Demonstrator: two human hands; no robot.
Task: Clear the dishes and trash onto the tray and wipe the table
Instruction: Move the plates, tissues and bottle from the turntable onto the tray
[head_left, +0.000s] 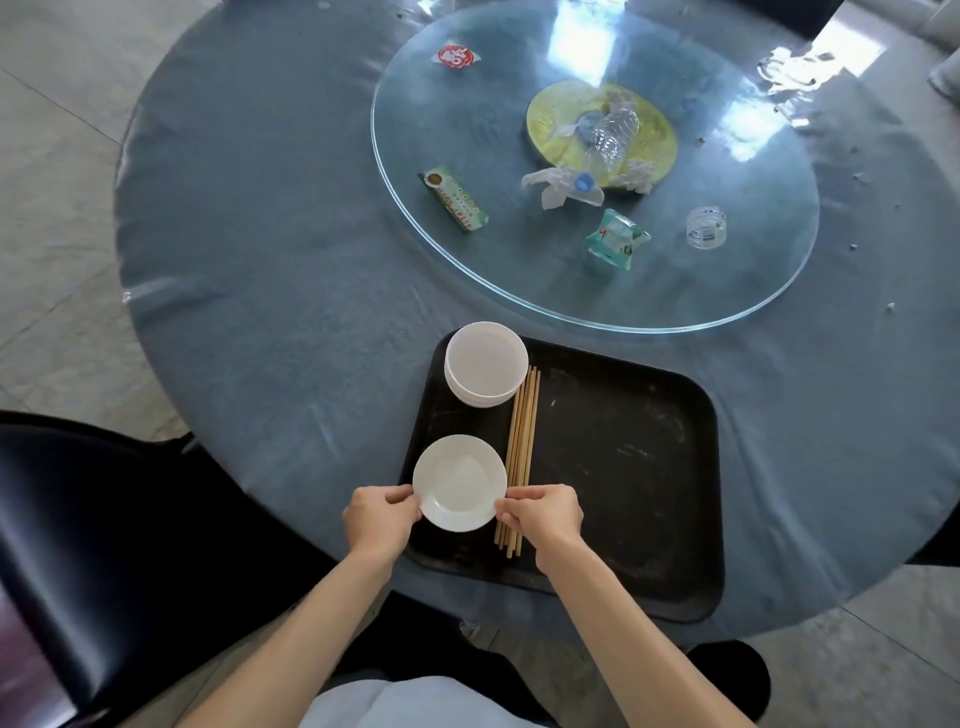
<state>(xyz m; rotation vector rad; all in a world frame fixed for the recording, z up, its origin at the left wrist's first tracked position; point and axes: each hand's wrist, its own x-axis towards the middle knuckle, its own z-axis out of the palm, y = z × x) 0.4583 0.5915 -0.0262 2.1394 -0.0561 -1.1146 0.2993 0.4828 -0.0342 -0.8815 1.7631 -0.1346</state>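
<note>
A small white plate (459, 482) sits at the near left of the black tray (623, 467). My left hand (382, 517) pinches its left rim and my right hand (543, 514) pinches its right rim. White bowls (485, 370) are stacked at the tray's far left corner. Several wooden chopsticks (522, 457) lie lengthwise beside the plate and bowls. On the glass turntable (467, 260) lie a crushed clear bottle (613, 132), a blue cap on crumpled plastic (563, 186), a green wrapper (454, 205), a green pouch (615, 240), a red-and-white packet (454, 56) and a clear cup (705, 227).
The round table (270, 270) has a blue cloth under clear plastic film. Small crumbs dot its right side. A black chair (104, 519) stands at the near left. A yellow-green disc (550, 111) lies under the turntable's centre.
</note>
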